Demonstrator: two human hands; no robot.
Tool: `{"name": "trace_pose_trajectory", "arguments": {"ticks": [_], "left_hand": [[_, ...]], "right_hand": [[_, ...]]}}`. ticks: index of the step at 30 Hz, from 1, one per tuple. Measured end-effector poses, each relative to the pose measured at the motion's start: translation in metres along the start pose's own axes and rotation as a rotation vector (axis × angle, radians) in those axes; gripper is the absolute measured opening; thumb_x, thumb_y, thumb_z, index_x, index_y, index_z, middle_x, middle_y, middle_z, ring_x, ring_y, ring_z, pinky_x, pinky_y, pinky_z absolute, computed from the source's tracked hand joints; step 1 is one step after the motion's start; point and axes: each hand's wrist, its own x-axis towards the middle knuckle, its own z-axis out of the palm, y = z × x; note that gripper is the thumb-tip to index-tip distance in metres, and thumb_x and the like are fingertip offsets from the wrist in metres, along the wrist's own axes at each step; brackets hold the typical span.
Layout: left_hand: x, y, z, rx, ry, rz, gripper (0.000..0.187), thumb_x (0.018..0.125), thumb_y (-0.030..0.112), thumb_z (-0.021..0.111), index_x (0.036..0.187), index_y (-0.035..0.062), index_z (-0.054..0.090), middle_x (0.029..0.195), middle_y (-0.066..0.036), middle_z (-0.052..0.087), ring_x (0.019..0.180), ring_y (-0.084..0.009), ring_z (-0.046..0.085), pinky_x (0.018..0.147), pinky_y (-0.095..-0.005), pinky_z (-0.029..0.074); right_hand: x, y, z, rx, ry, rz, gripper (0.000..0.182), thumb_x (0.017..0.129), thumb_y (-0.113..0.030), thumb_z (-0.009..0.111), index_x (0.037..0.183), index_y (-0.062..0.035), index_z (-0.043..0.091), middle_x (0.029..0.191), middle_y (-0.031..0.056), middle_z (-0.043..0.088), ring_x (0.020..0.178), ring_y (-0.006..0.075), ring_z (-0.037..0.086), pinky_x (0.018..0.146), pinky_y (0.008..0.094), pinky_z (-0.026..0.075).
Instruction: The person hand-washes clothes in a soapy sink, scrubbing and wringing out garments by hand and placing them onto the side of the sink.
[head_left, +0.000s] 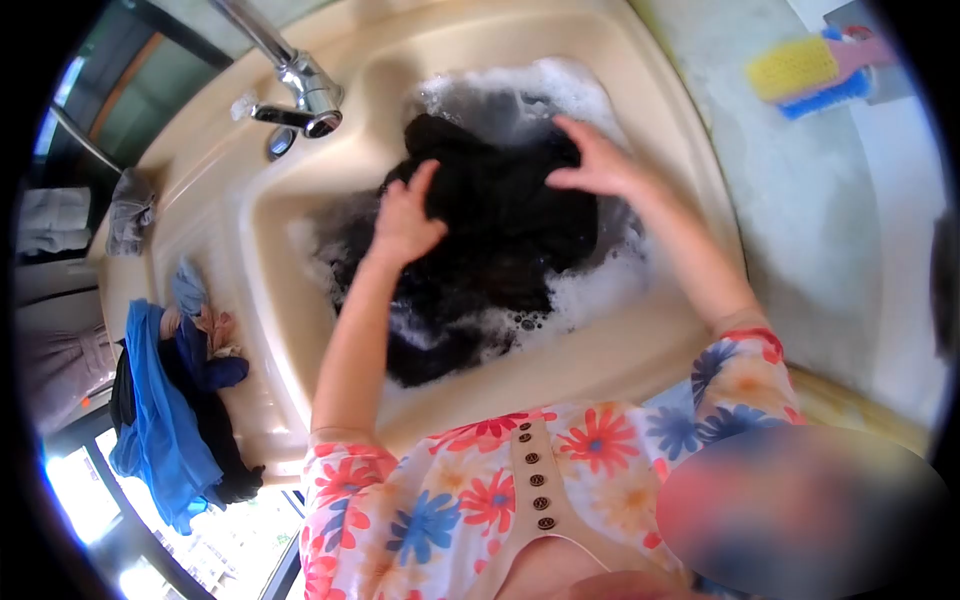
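Note:
A black garment (490, 200) lies bunched in sudsy water inside the beige sink (270, 240), part of it under the surface. My left hand (408, 222) is over the garment's left side, fingers apart and palm toward it. On the other side, my right hand (598, 165) is at the cloth's upper right edge, thumb and fingers spread. Neither hand has its fingers closed on the fabric. White foam (590, 295) rings the garment, thickest at the back and the right.
A chrome faucet (308, 95) rises at the sink's back left. Blue clothing (165, 400) and other dark pieces hang over the left drainboard. A grey cloth (130, 210) lies on the left rim. Yellow and blue scrub brushes (800, 75) rest at the far right.

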Motion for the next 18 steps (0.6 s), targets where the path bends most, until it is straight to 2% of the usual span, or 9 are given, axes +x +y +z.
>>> {"name": "trace_pose_trajectory", "arguments": {"ticks": [2,3,5,8,12,13,14,15,18], "left_hand": [[0.000,0.005,0.045,0.206,-0.134,-0.052,0.089,0.063,0.039,0.072,0.137,0.0268,0.024,0.134,-0.026,0.024,0.123,-0.0429,0.026,0.093,-0.0566,0.033],[0.002,0.011,0.059,0.318,-0.222,-0.103,0.092,0.063,0.042,0.071,0.138,0.0240,0.022,0.137,-0.026,0.020,0.125,-0.0438,0.022,0.093,-0.0604,0.031],[0.009,0.011,0.076,0.334,-0.213,-0.113,0.073,0.065,0.035,0.069,0.129,0.0128,0.039,0.126,-0.023,0.040,0.116,-0.0387,0.039,0.092,-0.0490,0.038],[0.035,-0.009,0.116,0.260,-0.151,-0.148,0.040,0.067,0.018,0.063,0.103,0.0024,0.056,0.095,-0.024,0.061,0.095,-0.0370,0.058,0.081,-0.0412,0.047],[0.050,-0.018,0.087,-0.320,-0.149,-0.328,0.045,0.066,0.015,0.062,0.108,-0.0004,0.056,0.102,-0.020,0.061,0.097,-0.0333,0.057,0.085,-0.0402,0.045],[0.045,-0.036,0.094,-1.005,-0.124,-0.327,0.051,0.070,0.019,0.063,0.116,0.0024,0.053,0.108,-0.014,0.060,0.101,-0.0305,0.056,0.089,-0.0411,0.044],[0.038,-0.038,0.083,-1.400,-0.128,-0.403,0.051,0.073,0.026,0.062,0.118,0.0021,0.051,0.109,-0.013,0.059,0.100,-0.0296,0.056,0.088,-0.0415,0.044],[0.032,-0.038,0.074,-1.799,-0.130,-0.481,0.053,0.077,0.032,0.061,0.119,0.0018,0.050,0.111,-0.012,0.058,0.099,-0.0287,0.056,0.088,-0.0419,0.045],[0.028,-0.020,0.060,-2.008,-0.058,-0.522,0.053,0.084,0.045,0.049,0.117,0.0037,0.052,0.110,-0.014,0.057,0.097,-0.0294,0.056,0.089,-0.0411,0.045]], "right_hand": [[-0.008,-0.026,0.040,-0.264,-0.225,0.173,0.101,0.059,-0.047,0.075,0.139,-0.0170,0.020,0.142,0.0240,0.013,0.122,0.0507,0.025,0.098,0.0540,0.032],[-0.010,-0.024,0.064,-0.294,-0.224,0.168,0.100,0.062,-0.046,0.073,0.140,-0.0178,0.018,0.142,0.0246,0.013,0.123,0.0491,0.025,0.097,0.0522,0.034],[-0.011,-0.023,0.086,-0.302,-0.213,0.183,0.074,0.075,-0.037,0.064,0.136,-0.0149,0.029,0.135,0.0246,0.028,0.120,0.0438,0.033,0.094,0.0468,0.039],[-0.002,0.032,0.129,-0.025,-0.146,0.323,0.055,0.077,-0.023,0.060,0.125,-0.0077,0.039,0.122,0.0225,0.041,0.110,0.0364,0.044,0.086,0.0439,0.043],[0.009,0.006,0.097,-0.065,-0.123,0.491,0.038,0.078,-0.013,0.055,0.114,-0.0019,0.048,0.110,0.0194,0.053,0.098,0.0324,0.054,0.079,0.0414,0.046],[0.015,-0.018,0.075,-0.180,-0.137,0.529,0.035,0.079,-0.012,0.054,0.112,-0.0014,0.049,0.108,0.0186,0.054,0.095,0.0329,0.055,0.078,0.0411,0.046],[0.019,-0.014,0.088,-0.038,0.162,0.266,0.025,0.074,-0.013,0.052,0.095,-0.0027,0.060,0.102,0.0218,0.057,0.096,0.0347,0.056,0.081,0.0402,0.045],[0.027,-0.009,0.098,0.003,0.192,0.196,0.025,0.072,-0.016,0.059,0.093,-0.0028,0.058,0.085,0.0209,0.060,0.085,0.0393,0.056,0.074,0.0438,0.046],[0.000,-0.101,0.071,0.021,0.208,-0.184,0.026,0.058,-0.026,0.068,0.067,-0.0057,0.056,0.071,0.0138,0.054,0.066,0.0340,0.055,0.057,0.0421,0.045]]}}
